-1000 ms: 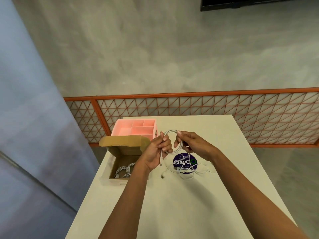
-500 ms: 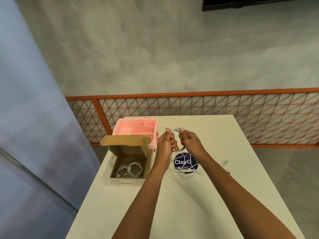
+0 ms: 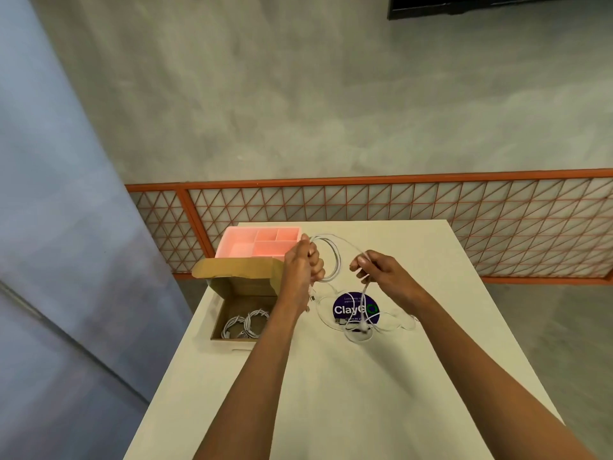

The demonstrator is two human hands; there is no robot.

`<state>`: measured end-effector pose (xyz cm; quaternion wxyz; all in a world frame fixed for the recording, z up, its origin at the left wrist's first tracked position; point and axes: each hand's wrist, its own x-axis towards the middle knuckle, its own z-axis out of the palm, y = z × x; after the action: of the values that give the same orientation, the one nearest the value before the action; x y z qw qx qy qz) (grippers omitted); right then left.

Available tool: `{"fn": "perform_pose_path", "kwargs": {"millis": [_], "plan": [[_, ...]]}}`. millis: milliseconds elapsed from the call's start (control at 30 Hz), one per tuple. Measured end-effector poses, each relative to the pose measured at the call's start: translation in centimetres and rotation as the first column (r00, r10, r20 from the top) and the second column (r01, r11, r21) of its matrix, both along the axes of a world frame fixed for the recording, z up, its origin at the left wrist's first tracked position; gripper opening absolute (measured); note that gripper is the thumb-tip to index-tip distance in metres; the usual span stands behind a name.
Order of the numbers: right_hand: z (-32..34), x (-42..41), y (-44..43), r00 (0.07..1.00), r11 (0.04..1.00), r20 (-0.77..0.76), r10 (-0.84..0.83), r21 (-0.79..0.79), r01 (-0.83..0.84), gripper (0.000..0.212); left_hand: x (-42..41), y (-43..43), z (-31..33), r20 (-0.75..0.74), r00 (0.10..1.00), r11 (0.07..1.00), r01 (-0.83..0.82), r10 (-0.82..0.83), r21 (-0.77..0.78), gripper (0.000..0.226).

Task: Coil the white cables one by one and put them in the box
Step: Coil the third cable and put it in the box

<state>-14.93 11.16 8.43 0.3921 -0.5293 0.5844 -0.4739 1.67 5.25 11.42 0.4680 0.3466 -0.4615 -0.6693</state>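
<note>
The hands have drawn apart since half a second ago: the left hand (image 3: 303, 265) has its fingers (image 3: 316, 264) curled round the white cable (image 3: 336, 260) coil, and the right hand (image 3: 381, 273) pinches its loose strand further right. On the cream table (image 3: 365, 393), the box (image 3: 238, 273) sits left and a pink tray (image 3: 262, 244) far. An orange railing (image 3: 398, 207) stands behind.
</note>
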Motion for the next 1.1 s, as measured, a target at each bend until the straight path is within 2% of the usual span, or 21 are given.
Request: {"fn": "perform_pose_path", "kwargs": {"millis": [133,233,333,433,533,600,667,800,967,1100], "plan": [[-3.2,-0.7,0.5,0.998,0.996,-0.058,-0.010,0.091,0.016,0.028,0.9,-0.6,-0.1,-0.018,0.998,0.998,0.057,-0.056,0.030,0.039],[-3.5,-0.8,0.2,0.984,0.982,0.007,-0.180,0.062,0.180,0.029,1.1,-0.1,-0.6,-0.012,0.983,0.980,0.185,-0.184,0.075,0.040],[-2.1,-1.1,-0.9,0.927,0.942,0.171,-0.333,0.016,0.335,0.026,1.3,0.5,-1.2,-0.035,0.954,0.946,0.298,-0.296,0.130,0.040],[-0.4,-1.2,-1.9,0.877,0.939,0.354,-0.324,0.006,0.344,0.023,1.5,0.6,-1.4,-0.025,0.940,0.929,0.341,-0.341,0.141,0.041],[1.2,-0.4,-2.2,0.837,0.962,0.487,-0.251,0.032,0.270,0.023,1.7,0.6,-1.3,-0.025,0.927,0.916,0.374,-0.375,0.143,0.041],[1.9,0.0,-2.1,0.831,0.978,0.515,-0.208,0.099,0.183,0.026,1.9,0.5,-1.1,-0.029,0.918,0.907,0.396,-0.397,0.145,0.041],[2.4,0.4,-1.9,0.862,0.977,0.475,-0.180,0.186,0.102,0.026,2.0,0.3,-0.9,-0.004,0.915,0.905,0.401,-0.404,0.140,0.041],[2.8,1.5,-1.8,0.953,0.952,0.293,-0.080,0.307,-0.014,0.021,1.8,0.3,-1.1,0.102,0.925,0.929,0.356,-0.365,0.103,0.043],[2.9,2.4,-1.9,0.924,0.891,0.371,0.095,0.383,-0.245,0.040,1.7,0.2,-1.7,0.225,0.929,0.956,0.292,-0.293,0.038,0.043],[3.0,2.6,-1.5,0.954,0.888,0.189,0.233,0.357,-0.288,0.028,1.7,0.1,-1.9,0.247,0.930,0.961,0.277,-0.271,0.013,0.041]]}}
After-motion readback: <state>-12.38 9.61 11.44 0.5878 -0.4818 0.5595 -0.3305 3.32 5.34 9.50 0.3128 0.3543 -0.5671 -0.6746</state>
